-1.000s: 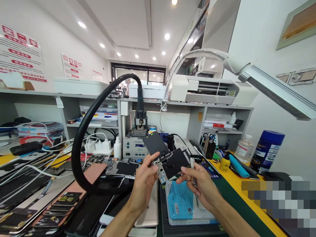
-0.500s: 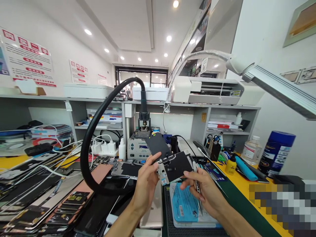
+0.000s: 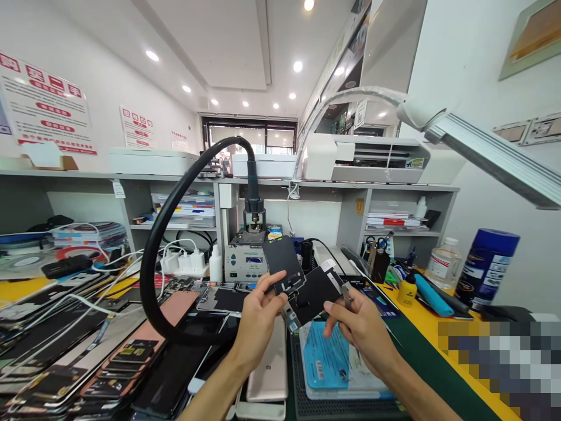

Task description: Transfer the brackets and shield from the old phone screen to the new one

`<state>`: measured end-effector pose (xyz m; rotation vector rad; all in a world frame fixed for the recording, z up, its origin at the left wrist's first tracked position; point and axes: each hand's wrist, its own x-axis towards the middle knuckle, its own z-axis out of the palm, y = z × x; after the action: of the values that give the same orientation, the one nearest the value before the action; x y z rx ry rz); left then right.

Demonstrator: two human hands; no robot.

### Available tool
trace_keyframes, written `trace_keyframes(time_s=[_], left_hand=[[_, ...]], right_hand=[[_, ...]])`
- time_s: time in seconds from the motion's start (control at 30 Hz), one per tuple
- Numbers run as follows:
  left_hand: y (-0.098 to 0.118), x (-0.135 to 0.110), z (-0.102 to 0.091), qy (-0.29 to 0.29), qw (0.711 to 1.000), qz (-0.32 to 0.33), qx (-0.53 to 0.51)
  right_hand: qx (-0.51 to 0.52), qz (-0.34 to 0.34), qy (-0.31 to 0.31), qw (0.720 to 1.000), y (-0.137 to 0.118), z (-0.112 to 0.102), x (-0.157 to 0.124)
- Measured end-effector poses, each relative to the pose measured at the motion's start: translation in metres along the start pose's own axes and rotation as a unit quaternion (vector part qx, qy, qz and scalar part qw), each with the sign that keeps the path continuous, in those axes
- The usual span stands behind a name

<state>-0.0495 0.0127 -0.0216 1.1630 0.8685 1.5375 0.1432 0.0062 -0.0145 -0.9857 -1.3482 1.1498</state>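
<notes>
- Left hand (image 3: 260, 318) pinches the black phone part (image 3: 313, 298), which hangs between both hands, above the blue packet (image 3: 324, 356).
- Right hand (image 3: 357, 318) grasps tweezers (image 3: 347, 296), a fingertip at the part's edge.
- A loose left pinch could drop it; straying tweezers could scratch it.
- Against half a second ago, the part is tilted differently.

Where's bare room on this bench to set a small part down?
Best patch: the dark green mat, between the right forearm and the yellow strip. Crowded: the left side, with flat panels and the black hose; the middle, under a blue packet; the right rear, with the yellow bottle and blue can.
</notes>
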Motion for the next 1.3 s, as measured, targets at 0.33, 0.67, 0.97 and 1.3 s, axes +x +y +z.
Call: trace_keyframes(time_s=[0.33, 0.67, 0.97, 1.3], left_hand=[[0.010, -0.002, -0.001, -0.025, 0.995, 0.025, 0.092], [0.001, 0.003, -0.009, -0.074, 0.992, 0.020, 0.101], [0.008, 0.002, -0.006, -0.109, 0.989, 0.014, 0.099], [0.005, 0.003, -0.008, -0.181, 0.981, 0.015, 0.063]], right_hand=[[-0.030, -0.013, -0.012, 0.999, -0.002, -0.002, -0.001], [-0.070, -0.019, -0.022, 0.997, 0.000, -0.005, 0.000], [-0.117, -0.063, -0.020, 0.991, -0.006, -0.008, -0.003], [-0.183, -0.085, -0.018, 0.979, -0.004, -0.012, -0.002]])
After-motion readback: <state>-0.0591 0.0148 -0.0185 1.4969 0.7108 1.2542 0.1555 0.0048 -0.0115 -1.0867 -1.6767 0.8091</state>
